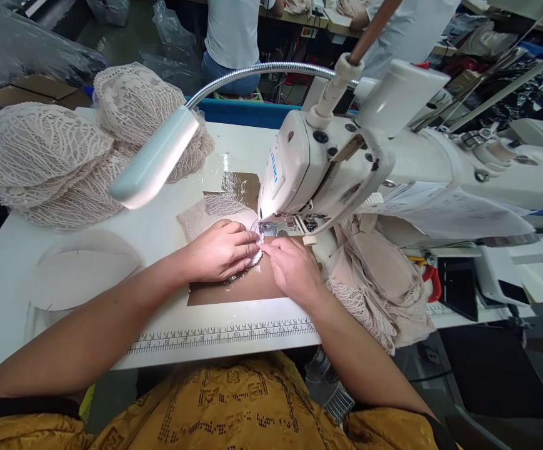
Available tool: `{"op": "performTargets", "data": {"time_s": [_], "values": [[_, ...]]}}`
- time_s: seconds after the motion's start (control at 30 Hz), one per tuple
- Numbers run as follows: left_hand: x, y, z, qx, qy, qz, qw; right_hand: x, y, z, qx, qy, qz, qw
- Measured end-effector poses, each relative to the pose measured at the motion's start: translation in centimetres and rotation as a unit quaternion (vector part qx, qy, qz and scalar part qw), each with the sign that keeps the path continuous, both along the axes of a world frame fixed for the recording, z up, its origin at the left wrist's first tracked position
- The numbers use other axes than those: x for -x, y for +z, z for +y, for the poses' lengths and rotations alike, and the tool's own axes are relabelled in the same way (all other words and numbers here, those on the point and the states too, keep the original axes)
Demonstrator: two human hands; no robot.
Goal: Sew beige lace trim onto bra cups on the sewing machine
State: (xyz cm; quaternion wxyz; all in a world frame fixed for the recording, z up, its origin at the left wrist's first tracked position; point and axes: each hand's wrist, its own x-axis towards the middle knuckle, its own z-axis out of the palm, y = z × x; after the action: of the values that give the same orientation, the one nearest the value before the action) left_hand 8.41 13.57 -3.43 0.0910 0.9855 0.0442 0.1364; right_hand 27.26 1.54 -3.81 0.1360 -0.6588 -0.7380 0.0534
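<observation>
Under the needle end of a white sewing machine [290, 165] lies a piece of pale lace fabric [196, 219], lit by the lamp. My left hand [227, 251] presses down on the fabric, its fingers bent together at the edge just in front of the presser foot. Beside it, my right hand [294, 265] pinches the same edge between thumb and forefinger, the other fingers curled under. Both hands meet close to the needle area. Beneath them a brown board [234, 292] is taped to the white table.
A lamp [159, 156] on a bendable metal neck arches over the left side. Bundled lace cups [41, 156] stand at the left, and more lace pieces [374, 281] hang by the machine's right. A ruler strip [224, 336] runs along the front edge. Co-workers sit beyond.
</observation>
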Motion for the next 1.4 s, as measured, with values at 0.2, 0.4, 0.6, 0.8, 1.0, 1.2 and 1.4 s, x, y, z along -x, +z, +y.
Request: {"op": "performTargets", "data": {"time_s": [0.2, 0.4, 0.6, 0.8, 1.0, 1.2, 1.4], "values": [[-0.4, -0.2, 0.3, 0.026, 0.012, -0.002, 1.000, 0.2, -0.1, -0.1, 0.000, 0.024, -0.010, 1.000], [-0.5, 0.0, 0.3, -0.010, 0.019, 0.027, 0.999, 0.2, 0.0, -0.2, -0.002, 0.030, -0.012, 0.999], [-0.5, -0.1, 0.3, -0.024, 0.042, 0.022, 0.999, 0.5, 0.1, 0.2, 0.006, 0.006, -0.065, 0.998], [-0.7, -0.4, 0.6, -0.047, 0.069, 0.032, 0.996, 0.6, 0.0, 0.8, 0.011, -0.022, -0.094, 0.995], [0.0, -0.1, 0.7, -0.027, 0.050, 0.007, 0.998, 0.5, 0.1, 0.8, 0.015, -0.050, -0.067, 0.996], [0.3, 0.6, 0.4, 0.038, -0.026, -0.007, 0.999, 0.3, 0.1, 0.7, -0.009, -0.038, -0.010, 0.999], [0.1, 0.2, 0.2, 0.028, -0.031, -0.014, 0.999, 0.3, -0.1, 0.4, -0.008, 0.022, -0.037, 0.999]]}}
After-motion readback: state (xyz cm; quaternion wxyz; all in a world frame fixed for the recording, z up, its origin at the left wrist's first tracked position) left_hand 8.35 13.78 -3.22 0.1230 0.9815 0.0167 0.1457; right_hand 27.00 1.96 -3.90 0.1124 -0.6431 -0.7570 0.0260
